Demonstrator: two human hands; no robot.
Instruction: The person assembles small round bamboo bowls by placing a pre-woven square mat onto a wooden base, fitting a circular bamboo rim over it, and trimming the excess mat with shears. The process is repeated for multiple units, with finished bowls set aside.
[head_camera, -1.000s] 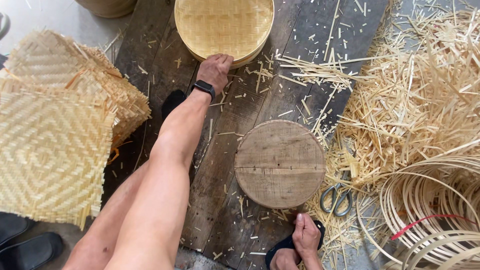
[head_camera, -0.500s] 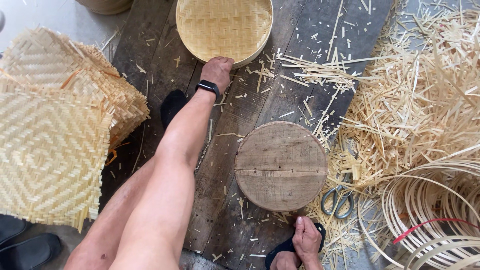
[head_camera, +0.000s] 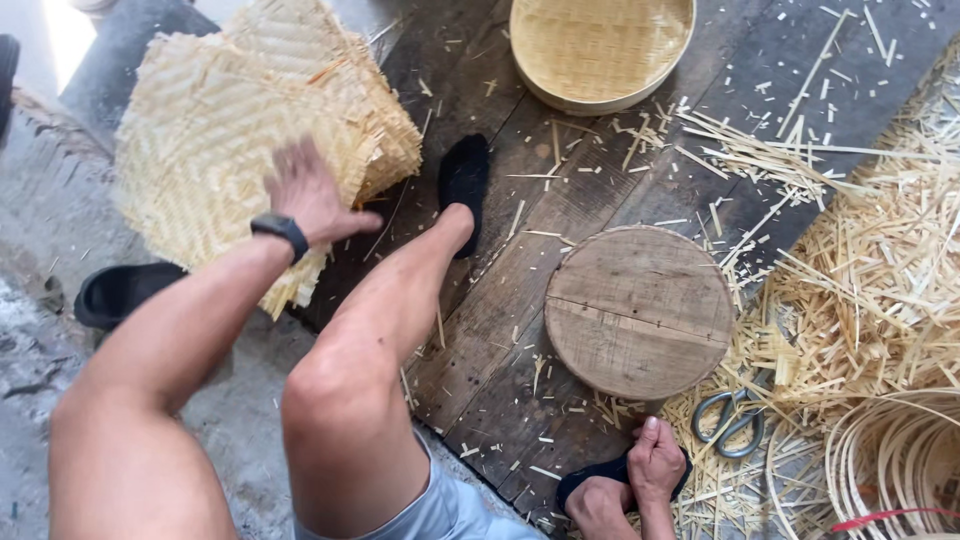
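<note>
My left hand (head_camera: 308, 192), with a black watch on its wrist, lies spread on top of a stack of square woven bamboo mats (head_camera: 215, 130) at the left. The fingers are apart and rest on the top mat. My right hand (head_camera: 657, 462) sits low near the bottom edge, fingers curled on my foot in a black slipper, just below a round wooden block (head_camera: 638, 310). A round woven bamboo tray (head_camera: 600, 45) lies at the top, apart from both hands.
Grey-handled scissors (head_camera: 728, 420) lie right of my right hand, among bamboo strip offcuts (head_camera: 860, 280). Coiled bamboo hoops (head_camera: 895, 460) sit at the bottom right. My bare left leg crosses the dark wooden planks (head_camera: 500, 330). A black slipper (head_camera: 118, 292) lies at the left.
My left hand left the round woven tray and swung left onto the stack of mats. The view shifted left. My right hand stayed by my foot.
</note>
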